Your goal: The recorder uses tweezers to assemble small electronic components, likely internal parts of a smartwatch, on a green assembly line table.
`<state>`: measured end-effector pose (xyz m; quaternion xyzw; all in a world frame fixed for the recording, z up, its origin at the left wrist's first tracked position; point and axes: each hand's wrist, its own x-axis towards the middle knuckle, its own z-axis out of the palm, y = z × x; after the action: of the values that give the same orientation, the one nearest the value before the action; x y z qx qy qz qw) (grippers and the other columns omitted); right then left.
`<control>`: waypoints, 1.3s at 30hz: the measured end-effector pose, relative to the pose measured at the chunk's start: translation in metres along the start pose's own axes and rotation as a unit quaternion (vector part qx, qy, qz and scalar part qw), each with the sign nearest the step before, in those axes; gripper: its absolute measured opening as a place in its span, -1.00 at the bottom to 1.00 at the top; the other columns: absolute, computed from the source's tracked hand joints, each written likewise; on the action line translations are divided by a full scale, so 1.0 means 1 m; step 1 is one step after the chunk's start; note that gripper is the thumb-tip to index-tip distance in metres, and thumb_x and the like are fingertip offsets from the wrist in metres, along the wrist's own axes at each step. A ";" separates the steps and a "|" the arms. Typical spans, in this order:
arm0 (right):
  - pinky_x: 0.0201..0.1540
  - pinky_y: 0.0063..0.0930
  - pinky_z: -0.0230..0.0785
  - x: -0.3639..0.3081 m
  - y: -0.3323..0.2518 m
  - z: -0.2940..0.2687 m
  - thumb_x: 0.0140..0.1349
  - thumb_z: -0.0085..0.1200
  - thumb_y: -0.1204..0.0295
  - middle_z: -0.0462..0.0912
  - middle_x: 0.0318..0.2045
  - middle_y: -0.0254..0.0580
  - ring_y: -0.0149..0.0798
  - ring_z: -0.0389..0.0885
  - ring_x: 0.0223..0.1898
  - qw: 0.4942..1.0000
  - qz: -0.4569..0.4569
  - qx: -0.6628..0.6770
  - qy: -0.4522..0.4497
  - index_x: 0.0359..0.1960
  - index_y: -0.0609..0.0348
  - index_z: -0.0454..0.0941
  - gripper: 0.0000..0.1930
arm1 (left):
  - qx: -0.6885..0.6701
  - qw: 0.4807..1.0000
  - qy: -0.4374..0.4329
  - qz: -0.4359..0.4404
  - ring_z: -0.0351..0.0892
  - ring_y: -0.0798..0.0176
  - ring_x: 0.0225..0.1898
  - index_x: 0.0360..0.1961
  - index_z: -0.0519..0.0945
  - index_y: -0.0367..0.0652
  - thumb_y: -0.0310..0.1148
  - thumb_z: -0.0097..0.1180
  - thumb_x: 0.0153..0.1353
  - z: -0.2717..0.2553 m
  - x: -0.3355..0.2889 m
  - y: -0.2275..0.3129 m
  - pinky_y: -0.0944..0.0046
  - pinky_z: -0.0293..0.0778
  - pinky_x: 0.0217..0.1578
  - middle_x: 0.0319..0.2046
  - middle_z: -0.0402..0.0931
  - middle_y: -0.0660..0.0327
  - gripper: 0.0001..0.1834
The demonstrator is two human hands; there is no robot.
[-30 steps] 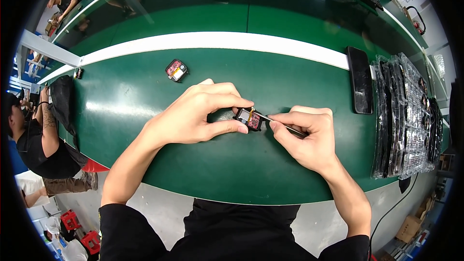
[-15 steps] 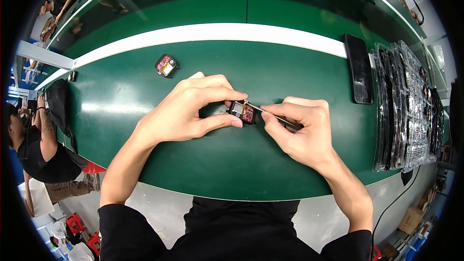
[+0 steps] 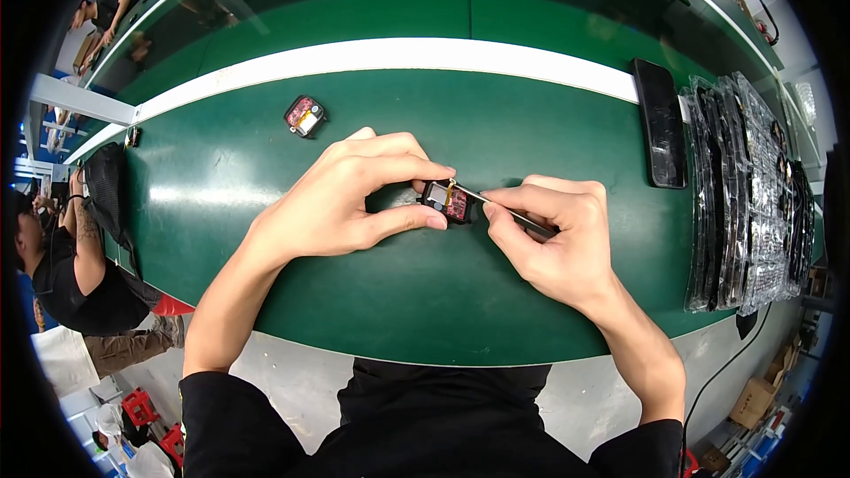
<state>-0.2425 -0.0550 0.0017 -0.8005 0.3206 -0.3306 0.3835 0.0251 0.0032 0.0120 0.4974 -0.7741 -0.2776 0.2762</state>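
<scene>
My left hand (image 3: 341, 199) pinches a small black square device (image 3: 445, 201) with red insides, holding it against the green table (image 3: 266, 177) between thumb and fingers. My right hand (image 3: 553, 243) grips thin metal tweezers (image 3: 505, 209), and their tip touches the top of the device. A second small device (image 3: 305, 115), open with red and pale parts showing, lies alone on the table to the upper left of my left hand.
A black phone-like slab (image 3: 660, 122) lies at the right, next to several dark clear-wrapped packs (image 3: 753, 186) stacked along the table's right end. A white stripe (image 3: 398, 57) runs across the table. Another person (image 3: 62, 257) sits at the far left.
Both hands and the held device have stayed together with only slight shifts; the tweezers' tip remains on the device. The view has tilted a little.
</scene>
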 end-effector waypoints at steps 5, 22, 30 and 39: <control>-0.59 -0.48 0.10 -0.001 0.002 0.001 0.21 0.41 0.64 0.61 -0.65 -0.29 -0.55 0.41 -0.67 1.000 0.000 0.004 0.002 -0.22 0.33 0.90 -0.87 | 0.002 1.000 0.002 0.000 0.63 0.16 -0.21 0.17 0.85 -0.12 -0.26 0.68 0.13 0.000 0.000 -0.001 0.19 0.39 -0.12 -0.19 0.76 0.23 -0.44; -0.59 -0.48 0.11 -0.003 0.003 0.001 0.20 0.44 0.63 0.60 -0.65 -0.29 -0.54 0.41 -0.67 1.000 -0.003 0.000 0.000 -0.20 0.32 0.90 -0.86 | 0.007 1.000 0.014 0.002 0.58 0.21 -0.28 0.19 0.82 -0.10 -0.25 0.69 0.13 0.002 0.000 0.000 0.19 0.37 -0.14 -0.21 0.74 0.26 -0.42; -0.61 -0.47 0.15 -0.008 0.008 0.005 0.13 0.50 0.64 0.58 -0.60 -0.31 -0.49 0.41 -0.68 0.989 -0.108 -0.087 0.051 -0.15 0.28 0.90 -0.78 | 0.010 1.000 0.014 0.006 0.47 0.27 -0.41 0.07 0.81 -0.14 -0.22 0.69 0.12 0.000 0.002 0.002 0.21 0.34 -0.18 -0.29 0.66 0.29 -0.49; -0.64 -0.37 0.29 -0.006 0.005 0.007 0.16 0.49 0.62 0.56 -0.58 -0.28 -0.32 0.47 -0.67 0.990 -0.106 -0.089 0.040 -0.17 0.27 0.88 -0.82 | 0.002 1.000 0.013 0.001 0.45 0.28 -0.41 0.06 0.82 -0.13 -0.23 0.69 0.12 0.000 0.002 0.000 0.23 0.33 -0.19 -0.30 0.66 0.30 -0.51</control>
<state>-0.2420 -0.0502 -0.0075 -0.8470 0.2774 -0.3710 0.2608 0.0244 0.0016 0.0127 0.5003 -0.7718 -0.2693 0.2855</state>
